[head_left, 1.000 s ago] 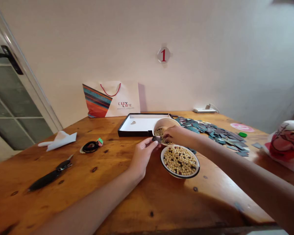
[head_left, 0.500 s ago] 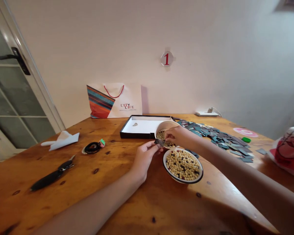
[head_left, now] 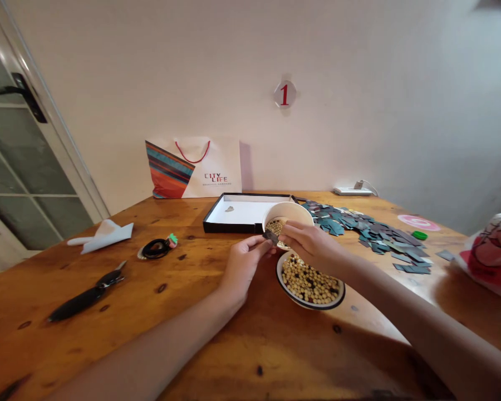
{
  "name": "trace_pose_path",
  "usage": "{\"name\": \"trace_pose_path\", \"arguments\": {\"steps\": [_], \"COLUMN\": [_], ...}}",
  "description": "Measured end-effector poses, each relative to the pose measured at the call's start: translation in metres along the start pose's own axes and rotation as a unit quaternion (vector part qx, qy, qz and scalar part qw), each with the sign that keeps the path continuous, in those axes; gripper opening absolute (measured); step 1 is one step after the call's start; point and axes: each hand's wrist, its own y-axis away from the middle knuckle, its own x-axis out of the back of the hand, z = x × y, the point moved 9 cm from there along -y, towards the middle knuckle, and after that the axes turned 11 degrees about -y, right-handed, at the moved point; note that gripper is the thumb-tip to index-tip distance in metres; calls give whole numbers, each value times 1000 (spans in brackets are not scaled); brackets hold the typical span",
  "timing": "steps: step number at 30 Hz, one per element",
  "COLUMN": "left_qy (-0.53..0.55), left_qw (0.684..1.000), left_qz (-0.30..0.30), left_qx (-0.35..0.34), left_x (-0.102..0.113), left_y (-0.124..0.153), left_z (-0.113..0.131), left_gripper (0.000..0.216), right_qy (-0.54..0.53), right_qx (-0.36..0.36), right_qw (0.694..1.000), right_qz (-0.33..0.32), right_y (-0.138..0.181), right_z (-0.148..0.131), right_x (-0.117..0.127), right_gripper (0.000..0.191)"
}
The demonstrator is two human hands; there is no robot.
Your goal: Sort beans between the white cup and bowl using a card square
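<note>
My left hand (head_left: 244,262) pinches a small dark flat piece (head_left: 270,236) at the near rim of a white paper cup (head_left: 288,213) that holds beans. My right hand (head_left: 311,243) hovers between that cup and a dark-rimmed white bowl (head_left: 313,303) full of pale and dark beans, its fingers curled in a pinch; what is in them I cannot make out. Both hands nearly touch over the gap between cup and bowl.
Behind the cup lies a shallow black-edged white box (head_left: 240,214). Several dark puzzle pieces (head_left: 367,233) are spread at the right. A striped paper bag (head_left: 192,169), folded tissue (head_left: 102,234), black tape roll (head_left: 154,248), black-handled tool (head_left: 86,298) and printed plastic bag (head_left: 490,253) also sit on the wooden table (head_left: 171,312).
My right hand has drawn back from inside the cup toward the bowl, now over the bowl's far edge. My left hand has hardly moved and keeps the dark piece.
</note>
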Motion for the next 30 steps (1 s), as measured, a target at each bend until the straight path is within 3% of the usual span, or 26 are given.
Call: {"name": "trace_pose_path", "arguments": {"steps": [16,21,30], "left_qy": [39,61,34], "left_qw": [999,998,999], "left_qz": [-6,0,-7], "left_qx": [-10,-5,-2], "left_x": [-5,-4,-7], "left_y": [4,5,6], "left_z": [7,5,6], "left_gripper": [11,15,14], "right_qy": [-130,-133,-111], "right_qx": [-37,-61,-32], "right_qw": [990,989,992], "right_qz": [42,38,57], "right_y": [-1,0,0], "right_z": [10,11,8], "right_x": [1,-3,-2], "right_gripper": [24,25,22]}}
